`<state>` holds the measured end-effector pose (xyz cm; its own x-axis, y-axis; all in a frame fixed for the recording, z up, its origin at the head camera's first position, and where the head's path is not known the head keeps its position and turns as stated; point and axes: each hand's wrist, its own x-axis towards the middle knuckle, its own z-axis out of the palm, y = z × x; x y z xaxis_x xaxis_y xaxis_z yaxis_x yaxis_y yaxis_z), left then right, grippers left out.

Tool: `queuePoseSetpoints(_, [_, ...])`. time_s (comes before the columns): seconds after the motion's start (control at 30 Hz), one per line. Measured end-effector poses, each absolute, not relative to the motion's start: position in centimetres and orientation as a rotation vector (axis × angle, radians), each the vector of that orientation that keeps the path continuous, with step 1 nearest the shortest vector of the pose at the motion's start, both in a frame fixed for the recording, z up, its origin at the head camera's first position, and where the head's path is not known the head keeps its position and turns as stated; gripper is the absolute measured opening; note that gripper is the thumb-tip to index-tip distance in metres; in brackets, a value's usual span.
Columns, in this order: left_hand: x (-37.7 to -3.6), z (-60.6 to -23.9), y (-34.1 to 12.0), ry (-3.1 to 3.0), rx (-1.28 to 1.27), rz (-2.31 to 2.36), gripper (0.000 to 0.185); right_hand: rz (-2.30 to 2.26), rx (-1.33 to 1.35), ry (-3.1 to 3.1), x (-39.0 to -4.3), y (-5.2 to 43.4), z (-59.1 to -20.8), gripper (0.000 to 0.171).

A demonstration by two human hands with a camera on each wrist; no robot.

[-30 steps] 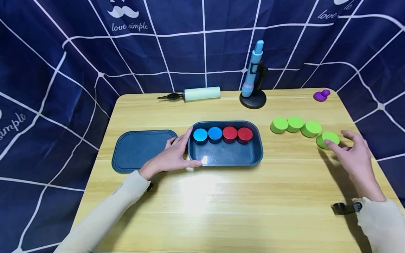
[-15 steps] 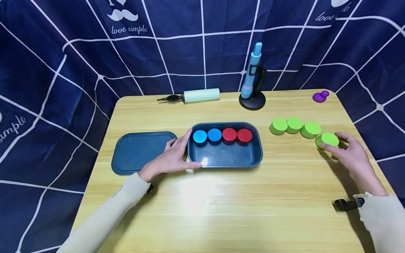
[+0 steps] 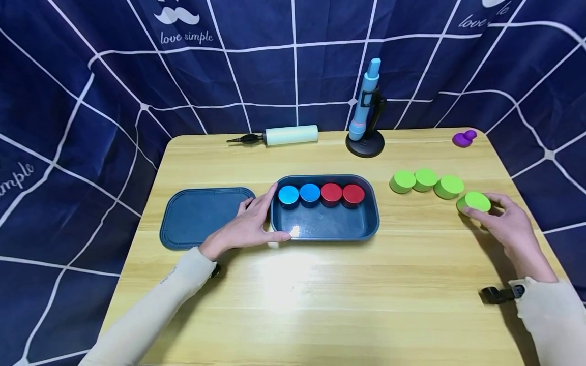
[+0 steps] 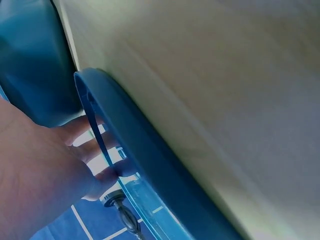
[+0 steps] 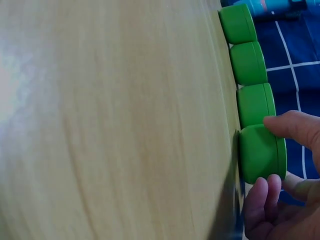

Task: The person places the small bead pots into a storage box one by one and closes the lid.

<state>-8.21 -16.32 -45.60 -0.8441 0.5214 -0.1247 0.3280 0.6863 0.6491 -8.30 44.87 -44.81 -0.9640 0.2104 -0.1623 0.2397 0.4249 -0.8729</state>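
Nearest green puck [image 3: 473, 202] at the table's [image 3: 320, 295] right side, pinched by right hand [image 3: 508, 223], end of a row of four green pucks [image 3: 426, 180]. From the right wrist, thumb and fingertips [image 5: 270, 187] seen wrapping its rim. Left hand [image 3: 247, 226], fingers straight, pressed against blue tray [image 3: 366, 231]; beside it, lid [image 3: 197, 216].

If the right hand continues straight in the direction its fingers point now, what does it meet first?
The right hand already grips the nearest green disc. Going straight on, it would probably push that into the next green disc, though depth is unclear.
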Motion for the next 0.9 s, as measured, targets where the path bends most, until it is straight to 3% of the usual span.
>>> queuePoseSetpoints(0.37, [-8.2,-45.6,-16.4,2.603,0.679,0.921,0.131,-1.776,0.563,2.595,-7.5,44.2,-44.3,0.035])
queuePoseSetpoints(0.9, [-8.3,-45.9,-16.5,2.610,0.677,0.918,0.130,-1.721,0.587,2.773,-6.5,41.6,-42.5,0.041])
